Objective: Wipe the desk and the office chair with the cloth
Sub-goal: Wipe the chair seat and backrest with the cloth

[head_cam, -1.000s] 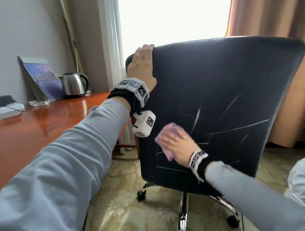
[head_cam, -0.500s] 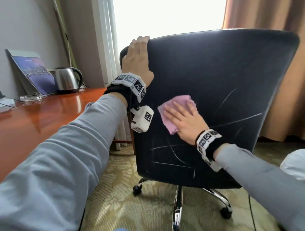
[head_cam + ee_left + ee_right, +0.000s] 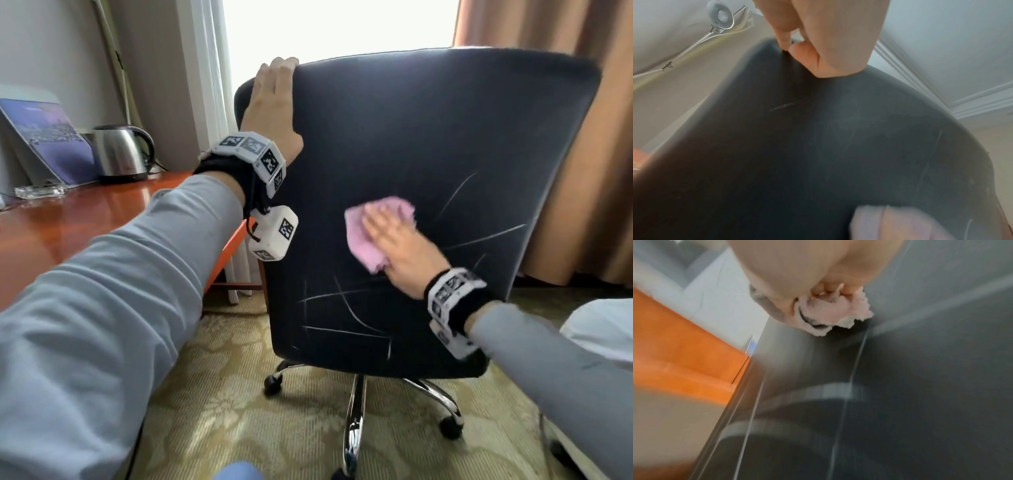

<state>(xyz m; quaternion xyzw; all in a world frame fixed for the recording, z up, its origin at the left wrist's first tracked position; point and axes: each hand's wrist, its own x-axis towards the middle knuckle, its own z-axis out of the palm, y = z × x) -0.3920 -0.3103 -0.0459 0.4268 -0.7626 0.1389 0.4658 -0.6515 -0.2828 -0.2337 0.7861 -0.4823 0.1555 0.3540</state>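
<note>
A dark office chair (image 3: 445, 137) stands with its scratched backrest facing me. My left hand (image 3: 274, 89) sits on its top left corner, the fingers hooked over the top edge; the left wrist view shows the left hand (image 3: 828, 40) on the chair (image 3: 818, 146), thumb against the back. My right hand (image 3: 380, 226) presses a pink cloth (image 3: 363, 246) flat against the middle of the backrest, fingers straight. In the blurred right wrist view the cloth (image 3: 830, 314) bunches under my right hand (image 3: 807, 264). The reddish wooden desk (image 3: 68, 222) is at the left.
On the desk's far end stand a steel kettle (image 3: 120, 154), a propped blue brochure (image 3: 48, 137) and a glass dish (image 3: 39, 192). Brown curtains (image 3: 582, 137) hang behind the chair. The chrome caster base (image 3: 356, 411) rests on patterned carpet. White bedding (image 3: 603, 325) shows at the right.
My right hand has carried the cloth from the backrest's lower left up and to the right, to its middle. My left hand has stayed on the top corner.
</note>
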